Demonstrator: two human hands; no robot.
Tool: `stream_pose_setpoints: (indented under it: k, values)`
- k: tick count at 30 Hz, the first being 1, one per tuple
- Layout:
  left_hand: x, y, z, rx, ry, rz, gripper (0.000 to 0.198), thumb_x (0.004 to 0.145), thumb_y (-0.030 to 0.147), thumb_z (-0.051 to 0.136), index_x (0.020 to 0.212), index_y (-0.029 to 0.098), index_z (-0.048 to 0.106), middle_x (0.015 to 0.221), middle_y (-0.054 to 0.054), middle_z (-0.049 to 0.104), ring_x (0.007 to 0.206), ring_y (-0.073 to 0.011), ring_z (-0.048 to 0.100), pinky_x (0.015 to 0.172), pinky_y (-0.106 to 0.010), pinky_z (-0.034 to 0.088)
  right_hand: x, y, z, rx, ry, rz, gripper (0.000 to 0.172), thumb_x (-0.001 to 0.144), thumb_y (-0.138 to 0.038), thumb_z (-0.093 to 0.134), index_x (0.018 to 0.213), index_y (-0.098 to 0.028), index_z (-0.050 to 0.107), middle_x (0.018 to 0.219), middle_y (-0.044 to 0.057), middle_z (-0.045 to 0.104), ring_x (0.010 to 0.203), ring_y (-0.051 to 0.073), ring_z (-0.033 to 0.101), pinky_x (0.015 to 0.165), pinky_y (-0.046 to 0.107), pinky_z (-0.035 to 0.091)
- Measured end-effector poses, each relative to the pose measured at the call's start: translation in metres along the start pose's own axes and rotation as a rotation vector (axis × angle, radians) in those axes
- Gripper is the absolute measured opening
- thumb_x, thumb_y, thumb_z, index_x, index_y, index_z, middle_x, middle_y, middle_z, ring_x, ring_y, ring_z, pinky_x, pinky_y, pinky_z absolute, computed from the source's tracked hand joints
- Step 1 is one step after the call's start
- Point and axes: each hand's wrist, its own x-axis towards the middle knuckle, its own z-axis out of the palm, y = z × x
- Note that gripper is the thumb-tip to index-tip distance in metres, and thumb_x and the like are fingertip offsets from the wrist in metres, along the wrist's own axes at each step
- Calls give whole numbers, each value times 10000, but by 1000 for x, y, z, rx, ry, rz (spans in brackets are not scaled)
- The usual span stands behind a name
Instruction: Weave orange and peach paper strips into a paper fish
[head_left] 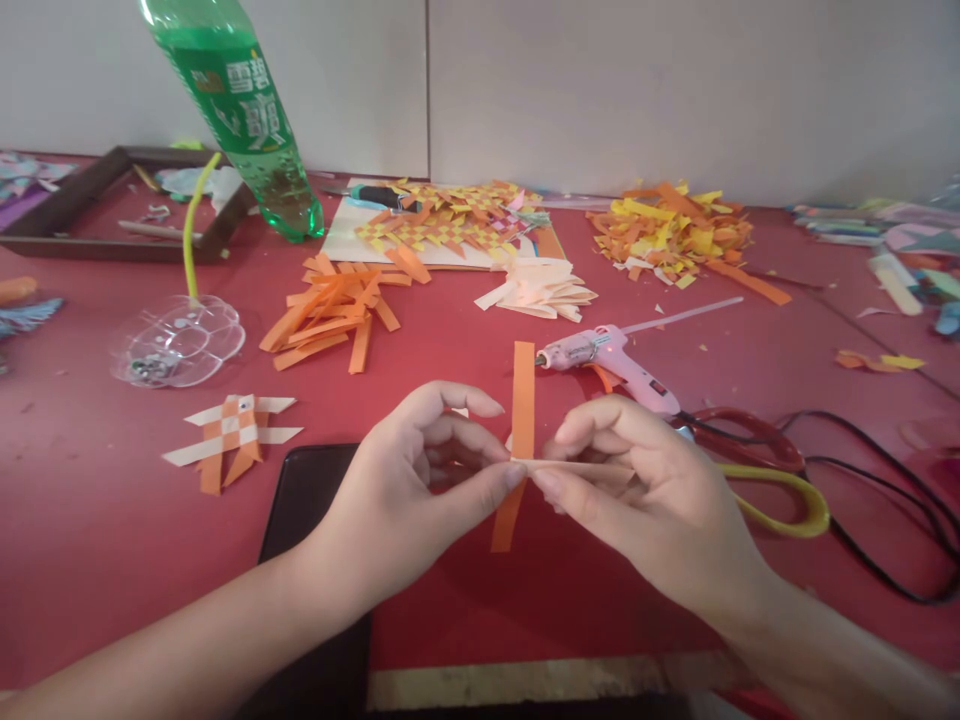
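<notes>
My left hand (442, 475) pinches an orange paper strip (524, 400) between thumb and fingers, close to the strip's middle. The strip stands nearly upright, crossed by a pale cream paper strip (589, 468). On the cream strip my right hand (630, 480) is closed, its thumb beside my left thumb. Both hands hover over the red table; the exact fold at the crossing is hidden by my fingers. To the left lies a woven orange-and-cream paper fish (238, 430) with an eye stuck on it.
Loose orange strips (330, 310) and cream strips (540, 288) lie beyond my hands. A pink glue gun (611, 360), yellow-handled scissors (787, 500), black cable (900, 480), dark phone (307, 500), clear flower-shaped dish (187, 340), green bottle (247, 110) and paper-scrap pile (675, 235) surround them.
</notes>
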Motion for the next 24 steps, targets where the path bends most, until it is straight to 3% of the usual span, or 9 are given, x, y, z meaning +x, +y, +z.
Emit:
stream_pose_setpoints:
  k: [14, 19, 24]
  values:
    - [-1, -2, -1, 48, -7, 74, 251, 828, 227, 724, 1002, 236, 544, 762, 53, 674, 715, -77, 659, 679, -159, 526, 0, -2, 1, 1, 3, 7, 166, 830, -277, 694, 853, -237, 534, 772, -8, 651, 644, 106, 680, 609, 191, 584]
    - [-2, -6, 0, 62, 43, 148, 182, 830, 236, 726, 954, 236, 593, 880, 41, 658, 779, -76, 681, 737, -165, 558, 0, -3, 0, -9, 11, -8, 154, 827, -270, 697, 845, -246, 547, 763, -15, 661, 652, 112, 678, 600, 195, 580]
    - [-3, -4, 0, 77, 38, 95, 273, 796, 289, 761, 1007, 233, 598, 826, 26, 682, 773, -113, 695, 703, -190, 566, 0, -1, -1, -53, 1, -16, 151, 828, -266, 683, 852, -243, 536, 782, 3, 668, 679, 136, 699, 605, 215, 593]
